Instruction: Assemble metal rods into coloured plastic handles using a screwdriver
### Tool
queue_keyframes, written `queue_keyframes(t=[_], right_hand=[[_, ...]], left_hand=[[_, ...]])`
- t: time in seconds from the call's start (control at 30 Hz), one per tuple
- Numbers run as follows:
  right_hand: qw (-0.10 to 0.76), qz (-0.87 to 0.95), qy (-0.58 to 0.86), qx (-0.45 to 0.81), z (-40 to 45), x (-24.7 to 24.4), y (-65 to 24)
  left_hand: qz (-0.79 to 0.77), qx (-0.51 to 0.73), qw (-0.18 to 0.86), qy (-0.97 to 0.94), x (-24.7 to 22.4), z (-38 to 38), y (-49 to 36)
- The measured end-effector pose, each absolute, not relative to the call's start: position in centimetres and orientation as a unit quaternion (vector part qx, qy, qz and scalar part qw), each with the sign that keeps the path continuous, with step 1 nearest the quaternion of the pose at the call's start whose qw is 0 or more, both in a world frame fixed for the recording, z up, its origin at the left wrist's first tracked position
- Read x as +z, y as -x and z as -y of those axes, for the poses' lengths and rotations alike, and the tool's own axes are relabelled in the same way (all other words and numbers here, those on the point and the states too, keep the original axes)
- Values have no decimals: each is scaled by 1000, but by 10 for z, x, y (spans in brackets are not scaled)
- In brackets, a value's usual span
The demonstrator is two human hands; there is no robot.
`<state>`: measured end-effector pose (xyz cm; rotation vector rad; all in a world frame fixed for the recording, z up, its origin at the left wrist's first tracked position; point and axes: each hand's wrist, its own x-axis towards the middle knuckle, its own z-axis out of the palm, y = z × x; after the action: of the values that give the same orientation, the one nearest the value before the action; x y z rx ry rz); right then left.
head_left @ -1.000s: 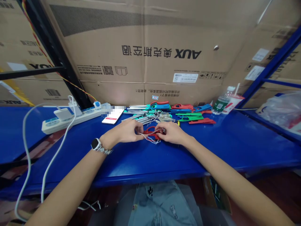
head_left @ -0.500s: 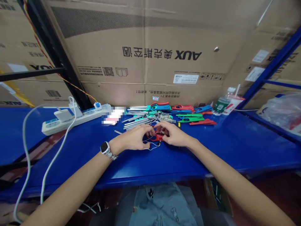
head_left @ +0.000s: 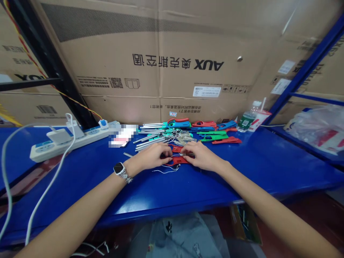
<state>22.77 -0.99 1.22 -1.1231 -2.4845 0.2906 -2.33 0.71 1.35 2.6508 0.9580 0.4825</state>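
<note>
Two red plastic shell halves of long-nosed lighters, a far one (head_left: 176, 148) and a near one (head_left: 179, 160), lie side by side on the blue table between my hands. My left hand (head_left: 154, 156), below a wrist watch, has its thumb and fingers closed round a thin wire (head_left: 176, 155) at the shells' left end. From the right, my right hand (head_left: 202, 156) pinches a small slim part at the wire's other end; the fingers partly cover it. A white lead (head_left: 168, 171) with a small dark end trails on the table in front of the near shell.
Behind my hands lie a pile of metal lighter tubes (head_left: 150, 138) and several red, blue and green shells (head_left: 212, 136). A power strip (head_left: 72, 141) with cables and a blurred phone-like item stand left. At right are a bottle (head_left: 247, 118) and a cup (head_left: 260, 120). Cardboard (head_left: 120, 107) backs the table.
My hands have moved slightly apart, and both red shells show more clearly. The wire between my fingers is now stretched lower, near the shells. The view has shifted a little to the right.
</note>
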Motion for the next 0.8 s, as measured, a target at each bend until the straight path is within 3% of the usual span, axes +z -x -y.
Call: queue_keyframes(t=[0.37,0.6,0.8], right_hand=[[269,888,373,10,12,6,-211],[330,841,413,114,13,4,-211],[332,834,400,185,14,2,-222]], left_hand=[[-356,291,116,-880,11,7,12],[-321,302,102,-892,10,7,11],[-312,282,177,-890,16,13,19]])
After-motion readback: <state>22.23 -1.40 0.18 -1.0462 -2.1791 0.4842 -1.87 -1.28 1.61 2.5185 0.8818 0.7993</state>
